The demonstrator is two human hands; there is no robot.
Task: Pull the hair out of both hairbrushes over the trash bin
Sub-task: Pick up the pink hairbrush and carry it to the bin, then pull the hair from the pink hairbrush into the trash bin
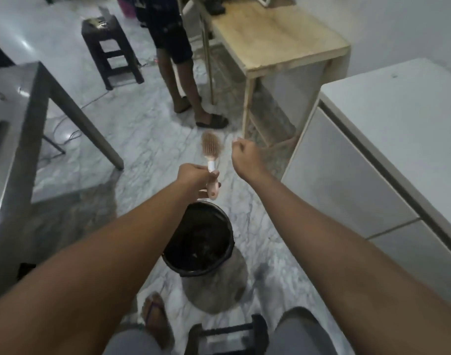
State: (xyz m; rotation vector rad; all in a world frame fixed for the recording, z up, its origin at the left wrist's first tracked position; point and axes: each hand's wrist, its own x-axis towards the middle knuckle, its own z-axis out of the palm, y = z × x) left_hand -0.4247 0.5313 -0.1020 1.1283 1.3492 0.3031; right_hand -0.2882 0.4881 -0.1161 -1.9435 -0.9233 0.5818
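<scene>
A pink and white hairbrush [211,147] points away from me, bristles up, with hair tangled in them. My left hand [195,177] grips its handle, held above and beyond the black trash bin [229,234] on the marble floor. To the right of the brush head my right hand [245,153] is raised with its fingers curled; whether it pinches any hair is too blurred to tell. Only one hairbrush is in view.
Another person's legs [178,80] stand ahead by a wooden table [278,39]. A grey counter [11,119] runs along the left, a white cabinet [388,139] along the right. A black stool [109,47] stands far left, another stool [229,334] between my knees.
</scene>
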